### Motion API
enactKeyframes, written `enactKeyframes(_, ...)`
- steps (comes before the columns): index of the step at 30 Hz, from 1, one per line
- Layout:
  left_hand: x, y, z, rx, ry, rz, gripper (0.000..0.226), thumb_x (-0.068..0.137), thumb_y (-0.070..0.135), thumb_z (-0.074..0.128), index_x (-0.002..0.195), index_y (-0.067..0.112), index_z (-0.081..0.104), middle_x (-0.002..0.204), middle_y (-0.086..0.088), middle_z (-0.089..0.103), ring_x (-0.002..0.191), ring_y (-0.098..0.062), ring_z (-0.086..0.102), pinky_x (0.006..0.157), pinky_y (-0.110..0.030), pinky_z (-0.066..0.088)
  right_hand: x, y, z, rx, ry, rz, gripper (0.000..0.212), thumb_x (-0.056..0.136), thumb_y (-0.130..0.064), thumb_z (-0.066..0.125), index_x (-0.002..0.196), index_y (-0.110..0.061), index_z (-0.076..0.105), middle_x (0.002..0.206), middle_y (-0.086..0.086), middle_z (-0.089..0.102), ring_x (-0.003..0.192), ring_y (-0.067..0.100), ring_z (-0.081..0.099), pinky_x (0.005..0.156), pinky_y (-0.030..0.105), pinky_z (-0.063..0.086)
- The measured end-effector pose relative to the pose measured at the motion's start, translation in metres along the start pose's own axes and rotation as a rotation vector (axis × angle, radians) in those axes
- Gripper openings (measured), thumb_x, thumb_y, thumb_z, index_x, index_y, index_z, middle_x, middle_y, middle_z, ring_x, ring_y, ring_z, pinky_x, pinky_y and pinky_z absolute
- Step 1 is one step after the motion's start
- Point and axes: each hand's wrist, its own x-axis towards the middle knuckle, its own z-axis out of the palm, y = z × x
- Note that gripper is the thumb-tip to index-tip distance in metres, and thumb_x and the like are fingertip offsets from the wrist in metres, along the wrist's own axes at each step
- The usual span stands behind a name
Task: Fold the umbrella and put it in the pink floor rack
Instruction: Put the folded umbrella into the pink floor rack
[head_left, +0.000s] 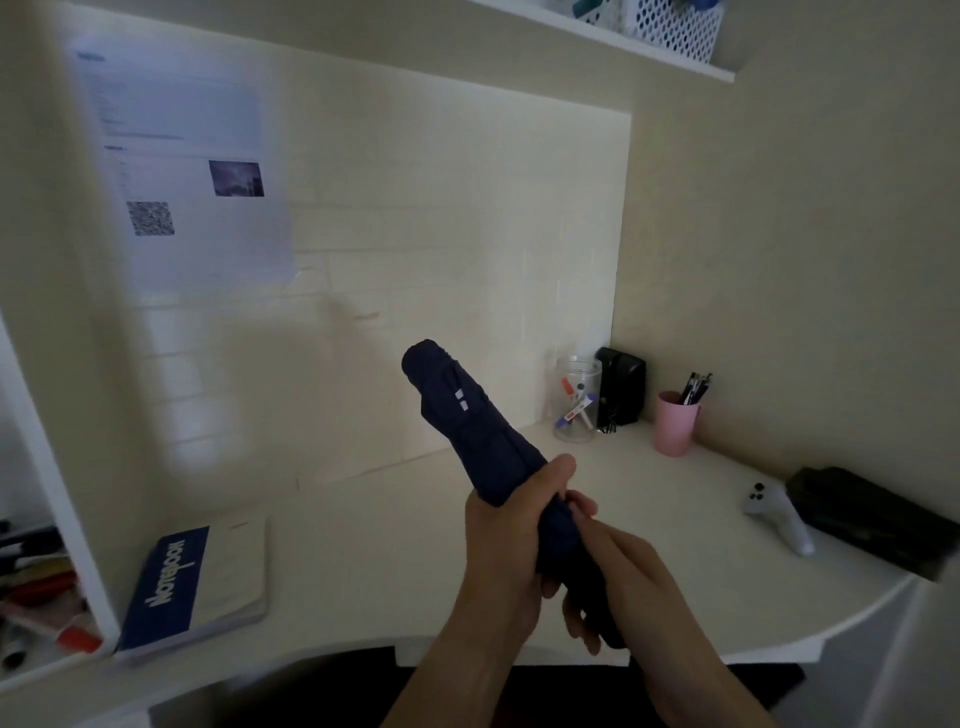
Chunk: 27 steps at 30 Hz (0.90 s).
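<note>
The person holds the navy umbrella (470, 426) above the white desk (363, 561), collapsed and wrapped, with both hands low on it. The left hand (506, 540) curls round the folded canopy, thumb pressed along the cloth, probably to keep the pleats from springing loose. The right hand (618, 582) wraps the handle end at about five o'clock from the left hand, likely steadying or twisting it tight. The umbrella's long axis runs from five o'clock up to eleven o'clock, its tip toward the wall. The pink floor rack is not in view; only a pink cup (674, 423) stands at two o'clock.
</note>
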Motion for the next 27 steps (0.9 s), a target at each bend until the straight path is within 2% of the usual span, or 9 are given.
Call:
enactKeyframes(5,-0.025,-0.002,0.008,-0.002,0.087,0.09,0.036,0.081,0.026,0.083,0.088,-0.006,0.067,0.075,-0.016,0.072,0.063,-0.027,0.065,0.055,-0.035,0.051,-0.031,0.004,-0.004,-0.019,0.149,-0.115,0.033,0.086,-0.044,0.058,0.107,-0.02,0.069,0.067,0.024,0.065,0.041,0.023,0.042,0.039,0.023,0.032)
enactKeyframes(10,-0.055,-0.011,-0.017,0.456,-0.241,0.06,0.067,0.059,0.064,0.089,0.112,0.028,0.069,0.107,0.014,0.076,0.095,-0.003,0.072,0.083,-0.022,0.056,-0.074,-0.001,-0.048,-0.037,0.244,0.172,0.054,0.091,-0.054,0.056,0.085,-0.002,0.071,0.062,0.018,0.057,0.039,0.018,0.031,0.043,0.023,0.02)
enactKeyframes(12,-0.062,-0.017,-0.03,0.787,-0.171,0.313,0.067,0.062,0.063,0.087,0.117,0.034,0.063,0.116,0.02,0.068,0.102,0.001,0.066,0.086,-0.016,0.051,-0.097,-0.006,-0.081,-0.068,0.254,0.311,0.064,0.082,-0.06,0.061,0.084,0.003,0.068,0.063,0.017,0.056,0.039,0.017,0.03,0.043,0.025,0.02)
enactKeyframes(14,-0.064,-0.021,-0.027,1.11,-0.11,0.817,0.07,0.072,0.041,0.089,0.132,0.024,0.058,0.134,0.008,0.059,0.123,-0.012,0.057,0.1,-0.031,0.049,-0.124,-0.008,-0.115,-0.079,0.279,0.382,0.071,0.072,-0.059,0.067,0.09,0.01,0.067,0.066,0.019,0.056,0.036,0.016,0.03,0.04,0.025,0.021)
enactKeyframes(17,-0.055,-0.042,0.022,1.5,-0.548,1.254,0.089,0.078,0.02,0.08,0.156,0.018,0.037,0.163,-0.011,0.032,0.152,-0.031,0.027,0.12,-0.053,0.031,-0.168,-0.011,-0.158,-0.05,0.37,0.434,0.065,0.055,-0.053,0.08,0.091,0.001,0.077,0.068,0.023,0.06,0.04,0.019,0.038,0.04,0.024,0.029)
enactKeyframes(19,-0.049,-0.075,0.062,1.539,-0.799,1.312,0.083,0.082,0.015,0.072,0.156,0.021,0.037,0.153,-0.009,0.048,0.14,-0.03,0.046,0.118,-0.049,0.035,-0.199,-0.013,-0.186,-0.017,0.414,0.472,0.066,0.048,-0.052,0.087,0.085,0.002,0.079,0.069,0.025,0.063,0.041,0.023,0.049,0.039,0.022,0.038)
enactKeyframes(22,-0.049,-0.135,0.12,1.442,-1.008,1.288,0.069,0.08,0.017,0.065,0.147,0.022,0.049,0.12,-0.002,0.065,0.101,-0.026,0.063,0.09,-0.042,0.054,-0.243,-0.005,-0.243,-0.187,0.574,0.462,0.058,0.067,-0.062,0.072,0.078,-0.006,0.08,0.073,0.019,0.073,0.055,0.029,0.067,0.051,0.027,0.054)
enactKeyframes(24,-0.053,-0.179,0.165,1.41,-1.132,1.237,0.069,0.078,0.024,0.066,0.145,0.024,0.049,0.116,0.0,0.065,0.096,-0.023,0.063,0.082,-0.04,0.055,-0.273,0.011,-0.285,-0.61,0.737,0.325,0.055,0.081,-0.071,0.057,0.102,-0.024,0.077,0.097,-0.006,0.076,0.091,0.013,0.071,0.083,0.03,0.056)
enactKeyframes(27,-0.056,-0.252,0.236,1.395,-1.307,1.105,0.065,0.084,0.031,0.065,0.146,0.028,0.043,0.119,0.003,0.061,0.103,-0.021,0.061,0.086,-0.04,0.054,-0.296,0.037,-0.328,-1.185,0.599,0.321,0.069,0.076,-0.079,0.055,0.138,-0.051,0.042,0.126,-0.034,0.05,0.113,-0.008,0.05,0.092,0.018,0.041)
